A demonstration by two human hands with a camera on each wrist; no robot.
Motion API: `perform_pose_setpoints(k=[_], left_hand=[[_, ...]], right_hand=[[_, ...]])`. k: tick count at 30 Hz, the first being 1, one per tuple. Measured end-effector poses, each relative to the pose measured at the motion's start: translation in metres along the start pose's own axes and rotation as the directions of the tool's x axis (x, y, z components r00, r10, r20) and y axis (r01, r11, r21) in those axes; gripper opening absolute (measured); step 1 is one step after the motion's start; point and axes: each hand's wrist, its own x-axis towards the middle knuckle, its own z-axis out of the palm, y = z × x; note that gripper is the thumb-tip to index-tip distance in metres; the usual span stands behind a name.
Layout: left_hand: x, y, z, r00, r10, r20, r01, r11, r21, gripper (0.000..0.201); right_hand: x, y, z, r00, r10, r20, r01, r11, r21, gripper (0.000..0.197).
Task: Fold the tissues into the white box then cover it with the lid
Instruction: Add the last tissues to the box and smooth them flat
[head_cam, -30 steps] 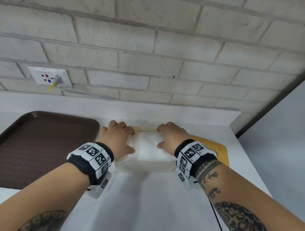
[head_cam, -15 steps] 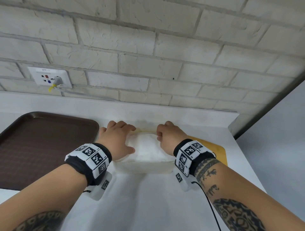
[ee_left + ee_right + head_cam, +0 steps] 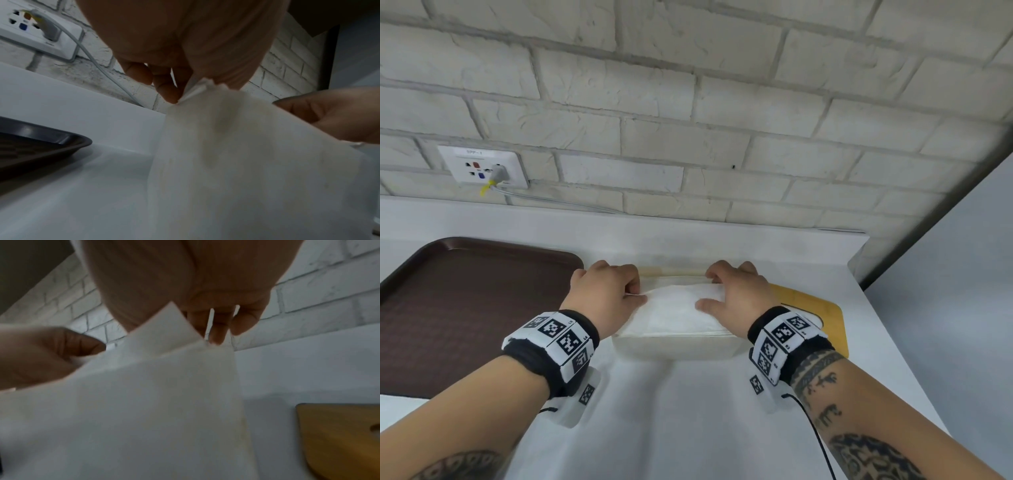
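Note:
A white box stands on the white counter, filled with a stack of white tissues. My left hand pinches the top tissue's far left corner between thumb and fingers. My right hand pinches its far right corner. Both hands lift the far edge of this sheet above the stack. The wooden lid lies flat to the right of the box, partly behind my right wrist; it also shows in the right wrist view.
A dark brown tray lies to the left of the box. A brick wall with a wall socket and a plugged cable runs behind the counter. The counter's right edge falls off just past the lid.
Both hands went from pressing on the stack to pinching the top tissue's far corners, and have raised its far edge and drawn it slightly toward me.

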Motion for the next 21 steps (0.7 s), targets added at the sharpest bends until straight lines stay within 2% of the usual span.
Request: perform_pose_setpoints(k=[2, 5, 8, 11, 13, 16, 18, 19, 21], left_hand=[[-0.001, 0.001, -0.002, 1.000, 0.001, 0.008, -0.001, 1.000, -0.010, 0.021], [-0.004, 0.001, -0.007, 1.000, -0.004, 0.028, 0.004, 1.000, -0.026, 0.017], [-0.005, -0.004, -0.013, 0.998, -0.007, 0.056, 0.008, 1.000, -0.020, 0.023], [-0.007, -0.007, -0.014, 0.996, 0.000, 0.085, -0.001, 1.000, 0.017, 0.021], [-0.007, -0.008, -0.013, 0.996, 0.031, 0.085, -0.034, 0.999, 0.031, 0.008], [-0.008, -0.012, -0.008, 0.997, 0.043, 0.072, -0.040, 0.999, -0.033, 0.030], [-0.010, -0.014, -0.007, 0.998, 0.040, 0.049, -0.037, 0.997, -0.073, 0.037], [-0.011, -0.014, -0.006, 0.998, 0.043, 0.038, -0.040, 0.995, -0.089, 0.039], [-0.013, -0.014, -0.004, 0.998, 0.058, 0.021, -0.055, 0.992, -0.112, 0.042]], right_hand=[[0.001, -0.001, -0.005, 0.996, 0.037, 0.080, -0.032, 0.997, -0.066, 0.055], [0.010, 0.004, -0.006, 0.993, 0.048, 0.105, -0.033, 0.989, -0.145, 0.036], [0.016, 0.009, -0.002, 0.995, 0.055, 0.088, -0.036, 0.979, -0.201, 0.014], [0.015, 0.010, 0.001, 0.993, 0.064, 0.095, -0.038, 0.965, -0.258, 0.007], [0.015, 0.011, 0.003, 0.997, 0.043, 0.064, -0.024, 0.961, -0.274, 0.004], [0.009, 0.014, 0.006, 0.999, 0.034, 0.039, -0.024, 0.969, -0.247, 0.010], [0.003, 0.023, 0.006, 0.999, 0.047, -0.012, -0.048, 0.994, -0.103, 0.019], [-0.002, 0.031, 0.003, 0.995, 0.087, -0.055, -0.084, 0.994, 0.069, 0.024], [-0.008, 0.058, -0.002, 0.958, 0.255, -0.129, -0.170, 0.870, 0.463, 0.026]])
